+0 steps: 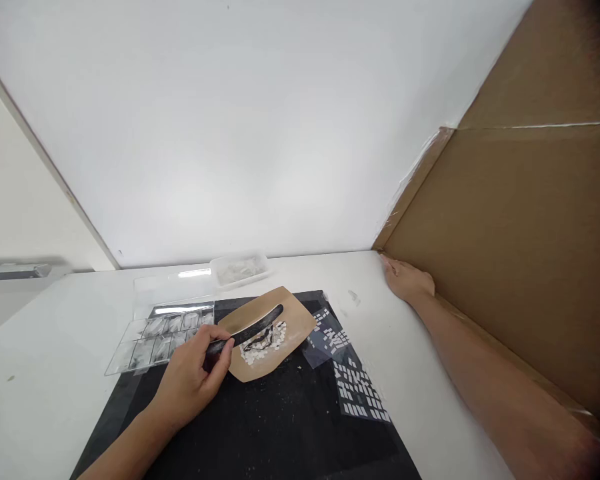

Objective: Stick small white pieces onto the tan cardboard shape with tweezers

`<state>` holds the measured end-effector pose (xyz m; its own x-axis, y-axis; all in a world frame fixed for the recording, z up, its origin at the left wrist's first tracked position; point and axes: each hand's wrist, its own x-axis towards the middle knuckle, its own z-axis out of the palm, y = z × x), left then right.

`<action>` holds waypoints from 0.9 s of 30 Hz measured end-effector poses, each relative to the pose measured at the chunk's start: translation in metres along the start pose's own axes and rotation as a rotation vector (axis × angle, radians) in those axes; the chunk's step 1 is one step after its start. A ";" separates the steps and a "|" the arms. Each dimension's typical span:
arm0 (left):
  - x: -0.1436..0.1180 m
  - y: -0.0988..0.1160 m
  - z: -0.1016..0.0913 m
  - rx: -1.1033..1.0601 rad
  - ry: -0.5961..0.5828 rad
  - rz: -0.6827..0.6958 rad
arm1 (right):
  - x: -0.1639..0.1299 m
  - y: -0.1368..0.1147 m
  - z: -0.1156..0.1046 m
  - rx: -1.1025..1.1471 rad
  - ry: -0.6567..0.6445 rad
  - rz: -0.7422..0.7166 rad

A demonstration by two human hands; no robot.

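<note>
My left hand (200, 367) pinches one end of a long black curved strip (260, 325) with a rounded far tip and a shiny edge. The strip is held above a piece of brown paper (285, 300), where small white and black flakes (253, 357) lie in a pile. My right hand (409, 280) reaches far forward to the foot of a brown cardboard panel (520, 220), by the corner with the white wall. Its fingers look drawn together there, mostly hidden; I cannot make out what they hold.
Under the paper lies a black mat (260, 433) on a white table (30, 387). Dark sheets with white rectangles (360, 393) rest along its right side. At the left is a clear compartment box (145, 350) with its lid raised, and a white tray (240, 269) stands by the wall.
</note>
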<state>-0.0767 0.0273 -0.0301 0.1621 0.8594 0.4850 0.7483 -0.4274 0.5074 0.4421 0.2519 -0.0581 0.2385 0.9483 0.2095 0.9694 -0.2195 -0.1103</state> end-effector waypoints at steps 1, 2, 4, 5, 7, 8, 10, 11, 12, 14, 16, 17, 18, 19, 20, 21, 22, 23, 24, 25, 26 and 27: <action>0.000 -0.001 0.000 0.001 -0.001 0.002 | 0.005 -0.001 0.001 0.003 0.001 0.006; 0.000 -0.002 0.000 0.000 -0.002 0.008 | 0.011 -0.002 0.002 0.011 0.000 0.018; -0.001 -0.003 0.000 0.002 -0.002 0.016 | 0.022 -0.003 0.004 0.035 -0.002 0.040; -0.001 -0.004 -0.001 0.005 0.000 0.016 | 0.027 -0.004 0.005 0.050 -0.003 0.042; -0.001 -0.005 -0.001 0.014 0.009 0.015 | 0.038 -0.005 0.008 0.078 -0.005 0.025; -0.001 -0.005 -0.001 0.019 0.015 0.016 | 0.042 -0.005 0.009 0.088 -0.004 0.012; -0.001 -0.005 -0.002 0.027 0.015 0.022 | 0.050 -0.004 0.012 0.110 0.006 -0.001; -0.001 -0.005 -0.002 0.029 0.012 0.027 | 0.053 -0.003 0.014 0.121 0.012 -0.005; 0.000 -0.005 -0.002 0.030 0.008 0.032 | 0.056 -0.002 0.015 0.132 0.019 -0.008; 0.000 -0.004 -0.002 0.028 -0.003 0.041 | 0.059 0.001 0.018 0.152 0.034 -0.018; -0.001 -0.002 -0.003 0.023 -0.006 0.052 | 0.061 0.003 0.020 0.175 0.052 -0.038; -0.001 -0.002 -0.003 0.019 -0.006 0.059 | 0.061 0.005 0.021 0.188 0.061 -0.051; -0.001 -0.001 -0.003 0.015 -0.005 0.064 | 0.062 0.006 0.022 0.202 0.069 -0.066; -0.001 0.000 -0.003 0.009 -0.003 0.068 | 0.061 0.007 0.022 0.213 0.074 -0.080; -0.001 0.000 -0.002 0.004 -0.003 0.068 | 0.061 0.008 0.022 0.228 0.080 -0.095; -0.002 0.001 -0.002 -0.002 -0.005 0.066 | 0.060 0.008 0.022 0.253 0.088 -0.108; -0.002 0.001 -0.002 -0.007 -0.009 0.060 | 0.059 0.008 0.021 0.287 0.096 -0.120; -0.002 0.001 -0.001 -0.012 -0.015 0.051 | 0.058 0.008 0.021 0.323 0.105 -0.130; -0.002 0.001 -0.001 -0.017 -0.020 0.042 | 0.055 0.007 0.019 0.357 0.111 -0.138; -0.002 0.001 -0.001 -0.023 -0.026 0.032 | 0.052 0.006 0.018 0.381 0.114 -0.145; -0.002 0.002 -0.001 -0.029 -0.032 0.023 | 0.048 0.003 0.015 0.404 0.125 -0.147; -0.002 0.002 -0.001 -0.038 -0.035 0.014 | 0.043 -0.001 0.013 0.423 0.146 -0.144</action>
<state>-0.0761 0.0248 -0.0298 0.1948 0.8623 0.4675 0.7208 -0.4491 0.5280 0.4506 0.2964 -0.0615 0.1387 0.9134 0.3827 0.8914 0.0532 -0.4501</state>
